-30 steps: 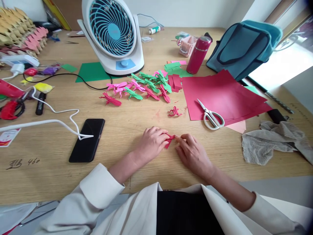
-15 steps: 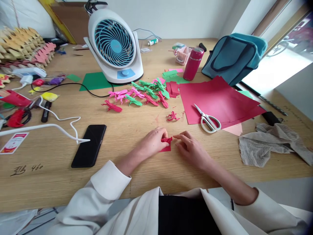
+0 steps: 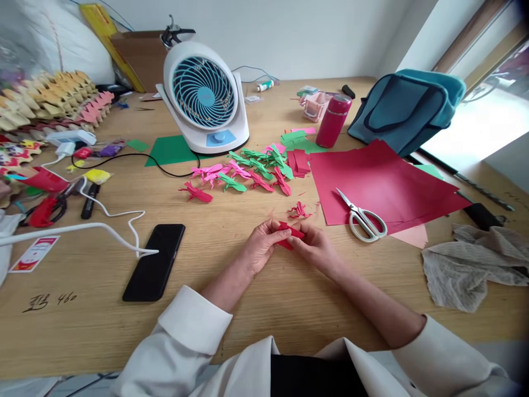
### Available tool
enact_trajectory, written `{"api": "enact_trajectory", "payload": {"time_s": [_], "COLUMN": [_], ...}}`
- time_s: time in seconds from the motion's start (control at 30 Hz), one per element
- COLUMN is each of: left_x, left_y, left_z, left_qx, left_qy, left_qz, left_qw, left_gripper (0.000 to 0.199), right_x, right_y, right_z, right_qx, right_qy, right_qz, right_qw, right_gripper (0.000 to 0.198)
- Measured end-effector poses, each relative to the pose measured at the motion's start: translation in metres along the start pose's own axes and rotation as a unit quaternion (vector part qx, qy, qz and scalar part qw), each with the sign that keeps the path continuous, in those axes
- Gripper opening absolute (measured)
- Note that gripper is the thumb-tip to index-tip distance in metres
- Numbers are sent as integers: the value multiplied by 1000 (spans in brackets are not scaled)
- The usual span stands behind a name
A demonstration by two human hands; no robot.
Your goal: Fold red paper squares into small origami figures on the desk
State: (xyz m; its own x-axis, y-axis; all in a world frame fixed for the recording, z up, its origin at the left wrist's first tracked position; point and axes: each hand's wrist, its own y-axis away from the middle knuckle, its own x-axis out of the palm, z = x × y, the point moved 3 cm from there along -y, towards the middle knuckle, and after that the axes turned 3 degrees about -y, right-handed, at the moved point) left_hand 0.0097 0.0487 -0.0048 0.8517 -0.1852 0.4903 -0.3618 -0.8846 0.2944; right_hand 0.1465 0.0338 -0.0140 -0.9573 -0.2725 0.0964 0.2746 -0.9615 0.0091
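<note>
Pinching angular, folded red paper (image 3: 285, 243) between fingers (image 3: 276, 237).

Red is shown by the small folded paper (image 3: 285, 244), and a deeper red is carried by the large sheets (image 3: 380, 182). The folded figures (image 3: 258, 165) are divided among pink, green and red. White is worn by the handles of the scissors (image 3: 360, 216), whose blades are silvered. The fan (image 3: 242, 129) is cased in white, its grille picked out in light blue. The bag (image 3: 397, 117) is coloured teal and edged with navy, the bottle (image 3: 333, 125) is finished in crimson, and the tabletop (image 3: 256, 320) is streaked with light-brown grain.
</note>
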Motion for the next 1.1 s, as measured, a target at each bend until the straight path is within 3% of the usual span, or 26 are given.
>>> {"api": "enact_trajectory", "payload": {"time_s": [0.13,0.27,0.37,0.5,0.7,1.1], "left_x": [1,-1,-2,-1,-2,-3], "left_y": [0,-1,0,1,2,3], "left_z": [3,-1,-2,-3,-5,-8], "left_qx": [-8,64,83,72,119,136], "left_qy": [-33,-144,-205,-201,-243,-256], "left_qz": [2,-26,-27,-13,-17,-26], "left_qw": [999,987,975,977,963,957], "left_gripper": [34,30,28,30,24,34], "right_x": [-2,-5,-6,-6,-7,-4], "right_y": [6,10,12,13,14,16], "right_z": [-1,1,1,0,-1,3], "right_qx": [2,4,5,-6,-30,6], "right_qy": [7,53,82,96,129,99], "right_qz": [-27,-31,-23,-24,-28,-22], "right_qw": [1000,998,996,995,991,995], "right_gripper": [33,33,27,25,21,27]}}
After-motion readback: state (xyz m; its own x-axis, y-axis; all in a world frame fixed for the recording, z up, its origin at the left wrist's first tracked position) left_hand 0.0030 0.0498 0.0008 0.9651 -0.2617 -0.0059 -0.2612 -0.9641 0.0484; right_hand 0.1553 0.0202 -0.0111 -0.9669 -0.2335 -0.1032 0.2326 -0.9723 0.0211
